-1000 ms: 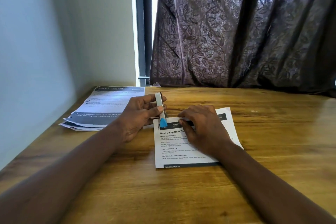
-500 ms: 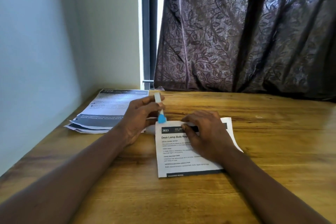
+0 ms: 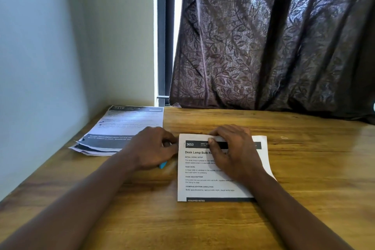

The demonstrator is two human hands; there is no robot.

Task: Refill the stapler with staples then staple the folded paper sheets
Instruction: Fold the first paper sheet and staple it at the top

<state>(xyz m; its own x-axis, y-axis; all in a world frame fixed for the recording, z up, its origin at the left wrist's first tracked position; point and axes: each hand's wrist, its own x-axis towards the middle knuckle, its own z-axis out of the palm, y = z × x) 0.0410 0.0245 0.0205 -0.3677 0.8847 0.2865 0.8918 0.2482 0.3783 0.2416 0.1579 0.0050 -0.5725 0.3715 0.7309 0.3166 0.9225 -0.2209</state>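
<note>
The folded paper sheets [image 3: 195, 180] lie flat on the counter [image 3: 308, 172] in front of the person, printed side up, with the dark header band along the far edge. The right hand [image 3: 233, 148] lies over their upper middle. Its fingers curl over the far edge and the thumb is set on the header, so it pinches and pins that edge. The left hand [image 3: 152, 148] sits just beside the sheets' upper left corner, knuckles up and fingers curled down around the stapler [image 3: 163, 165]. Only the stapler's blue end shows, poking out from under the heel of the hand toward the person. From that end I judge its long axis runs roughly near-to-far, parallel to the sheets' left edge, with the working end hidden under the fingers. Whether it has been loaded cannot be told. The key relation is that the corner to be stapled lies directly to the right of the left hand, touching or nearly touching its fingertips. This hand is much the nearer one, so a short sideways slide should bring the stapler's mouth over the corner. A stack of printed sheets [image 3: 129, 126] lies at the far left against the wall, apart from both hands, and a dark curtain [image 3: 263, 46] hangs behind.
</note>
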